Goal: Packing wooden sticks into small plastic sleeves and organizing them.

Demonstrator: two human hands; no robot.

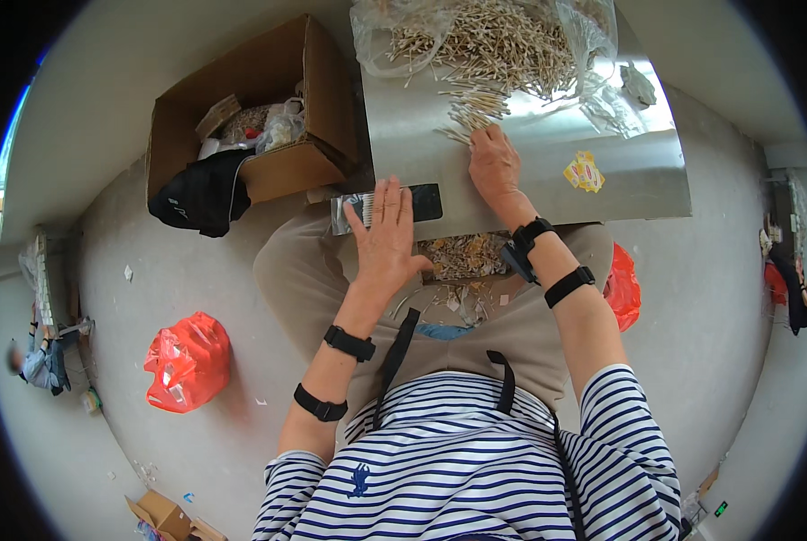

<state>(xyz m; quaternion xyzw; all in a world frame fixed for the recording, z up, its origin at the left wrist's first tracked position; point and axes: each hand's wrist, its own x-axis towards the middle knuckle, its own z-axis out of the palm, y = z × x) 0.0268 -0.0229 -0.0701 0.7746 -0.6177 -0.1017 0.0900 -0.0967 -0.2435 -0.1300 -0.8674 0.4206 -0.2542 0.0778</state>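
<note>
A big heap of cotton swabs [502, 45] lies at the far side of a metal table, with a looser row of swabs [477, 104] trailing toward me. At the near end of that row my right hand [495, 167] has its fingers curled together on the swabs; its fingertips are partly hidden. My left hand [385, 230] is flat, fingers stretched out, over a small clear bag with white swabs [364, 209] and a flat black piece [428, 202] at the table's near left edge. The hand covers part of both.
Left of the metal table [421, 149] stands an open cardboard box [331, 108] with a black cloth [207, 194] over its edge. Small yellow-and-white labels [585, 171] lie right of my hand. Below are a container of scraps [465, 256] and red plastic bags [189, 362].
</note>
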